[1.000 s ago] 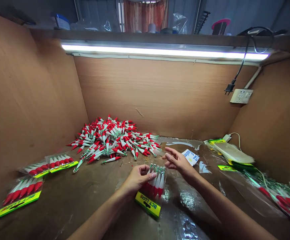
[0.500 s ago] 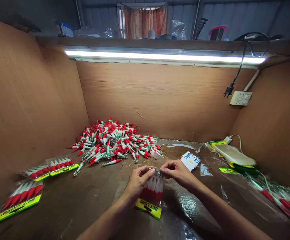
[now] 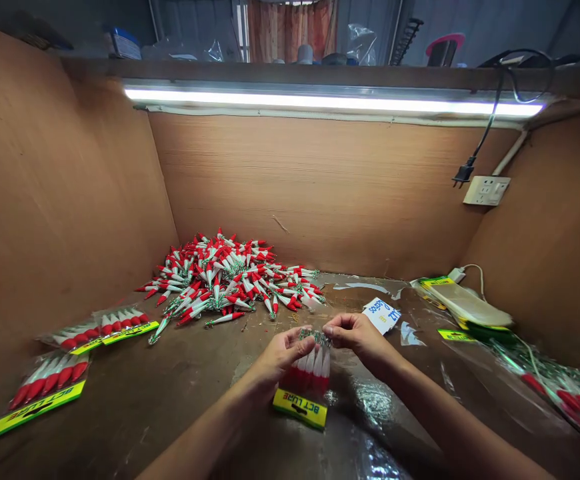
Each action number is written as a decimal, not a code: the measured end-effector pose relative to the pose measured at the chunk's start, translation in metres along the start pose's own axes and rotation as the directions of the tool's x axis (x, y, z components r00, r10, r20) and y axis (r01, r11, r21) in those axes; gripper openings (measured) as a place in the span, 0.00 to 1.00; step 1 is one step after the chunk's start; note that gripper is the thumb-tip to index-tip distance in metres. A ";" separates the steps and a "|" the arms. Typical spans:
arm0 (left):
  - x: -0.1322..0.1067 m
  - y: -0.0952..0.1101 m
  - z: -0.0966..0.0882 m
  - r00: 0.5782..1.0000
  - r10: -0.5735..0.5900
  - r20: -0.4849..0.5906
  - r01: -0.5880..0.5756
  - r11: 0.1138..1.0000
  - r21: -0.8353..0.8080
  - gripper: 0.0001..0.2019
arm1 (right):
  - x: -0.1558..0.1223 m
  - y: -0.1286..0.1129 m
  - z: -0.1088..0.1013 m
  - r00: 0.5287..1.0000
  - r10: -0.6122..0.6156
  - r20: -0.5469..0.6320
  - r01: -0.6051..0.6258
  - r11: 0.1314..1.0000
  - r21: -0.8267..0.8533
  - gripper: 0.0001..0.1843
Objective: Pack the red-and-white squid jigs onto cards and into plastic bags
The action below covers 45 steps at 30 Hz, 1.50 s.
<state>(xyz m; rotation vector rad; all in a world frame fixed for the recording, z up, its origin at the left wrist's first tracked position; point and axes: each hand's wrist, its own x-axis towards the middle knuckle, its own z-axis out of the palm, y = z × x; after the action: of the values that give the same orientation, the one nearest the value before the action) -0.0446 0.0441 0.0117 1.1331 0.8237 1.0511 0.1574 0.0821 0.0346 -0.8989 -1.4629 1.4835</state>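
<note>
A clear packet of red and white lures [image 3: 310,377] with a yellow label card at its near end lies on the bench in front of me. My left hand [image 3: 275,363] pinches the packet's far open end from the left. My right hand [image 3: 357,335] pinches the same end from the right, fingers closed on the plastic edge. A big heap of loose red and white lures [image 3: 230,280] lies just beyond, at the back of the bench.
Three filled packets [image 3: 45,383] lie along the left wall. A white printed card [image 3: 381,314] sits right of my hands. A stack of empty bags [image 3: 463,305] and more packets [image 3: 560,390] lie at right. Brown walls enclose the bench; a wall socket [image 3: 486,190] is at right.
My right hand came in from an open pose a second ago and closed on the packet's far end beside my left hand. The packet has shifted slightly.
</note>
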 end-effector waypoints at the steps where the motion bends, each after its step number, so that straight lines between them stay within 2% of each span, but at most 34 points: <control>1: 0.001 0.000 -0.001 0.999 -0.020 0.029 0.019 1.000 0.021 0.25 | 0.000 -0.001 -0.001 1.000 -0.007 -0.015 0.007 1.000 0.000 0.18; 8: 0.006 -0.003 -0.007 1.000 -0.013 -0.012 0.014 0.998 0.064 0.23 | -0.002 -0.005 0.001 0.999 0.029 0.032 -0.026 0.996 -0.081 0.20; 14: -0.001 -0.003 -0.003 0.997 -0.055 -0.051 0.055 0.998 0.003 0.22 | -0.001 0.000 0.001 0.998 0.059 0.009 -0.058 0.995 -0.076 0.23; 19: 0.001 -0.003 -0.006 0.990 -0.100 -0.095 0.100 0.995 -0.008 0.21 | 0.001 0.004 -0.001 0.998 0.042 0.043 -0.036 0.992 -0.121 0.19; 23: 0.004 -0.007 -0.009 0.989 -0.093 -0.117 0.090 0.995 -0.030 0.20 | 0.002 0.004 0.000 0.999 -0.012 0.031 0.019 0.972 -0.235 0.16; 27: 0.005 -0.010 -0.009 0.990 -0.094 -0.108 0.089 0.995 -0.045 0.21 | 0.004 0.009 -0.002 1.000 -0.008 0.019 0.012 0.973 -0.229 0.17; 30: 0.006 -0.012 -0.009 0.994 -0.048 -0.101 0.044 0.998 -0.042 0.23 | 0.006 0.015 -0.005 0.997 0.039 0.069 -0.021 0.971 -0.239 0.17; 32: 0.007 -0.014 -0.009 0.993 -0.004 -0.116 0.001 1.000 -0.029 0.23 | 0.006 0.015 -0.006 0.998 0.015 0.054 0.004 0.943 -0.332 0.16; 34: 0.009 -0.017 -0.008 0.991 0.025 -0.135 -0.025 1.000 -0.003 0.23 | 0.002 0.012 -0.003 0.983 -0.176 -0.047 0.127 0.851 -0.510 0.16; 35: 0.010 -0.018 -0.008 0.989 0.035 -0.143 -0.033 0.999 0.015 0.24 | -0.001 0.009 -0.001 0.943 -0.323 -0.078 0.210 0.760 -0.615 0.17; 36: 0.010 -0.019 -0.008 0.988 0.044 -0.148 -0.039 0.999 0.037 0.24 | -0.005 0.005 0.003 0.883 -0.465 -0.061 0.290 0.644 -0.708 0.17; 37: 0.010 -0.019 -0.007 0.987 0.055 -0.149 -0.046 0.997 0.061 0.24 | -0.009 0.002 0.006 0.824 -0.567 0.003 0.360 0.519 -0.775 0.17; 38: 0.010 -0.019 -0.005 0.987 0.065 -0.146 -0.054 0.995 0.078 0.24 | -0.012 0.000 0.011 0.782 -0.616 0.093 0.416 0.406 -0.813 0.16; 39: 0.008 -0.018 -0.003 0.987 0.087 -0.135 -0.073 0.992 0.104 0.23 | -0.016 -0.002 0.015 0.763 -0.620 0.181 0.457 0.321 -0.829 0.15; 41: 0.004 -0.014 0.003 0.980 0.170 -0.098 -0.147 0.967 0.208 0.19 | -0.020 -0.003 0.022 0.769 -0.570 0.288 0.484 0.226 -0.845 0.14; 43: -0.003 -0.010 0.010 0.963 0.264 -0.054 -0.226 0.900 0.372 0.15 | -0.022 -0.001 0.026 0.797 -0.520 0.306 0.452 0.180 -0.874 0.13; 45: -0.009 -0.006 0.015 0.950 0.311 -0.029 -0.249 0.810 0.531 0.14 | -0.023 0.003 0.027 0.823 -0.471 0.318 0.421 0.130 -0.897 0.10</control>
<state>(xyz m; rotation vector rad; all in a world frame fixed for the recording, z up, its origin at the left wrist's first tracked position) -0.0326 0.0305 0.0095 1.7127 1.0984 1.1789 0.1409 0.0504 0.0321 -0.9521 -2.3580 -0.0844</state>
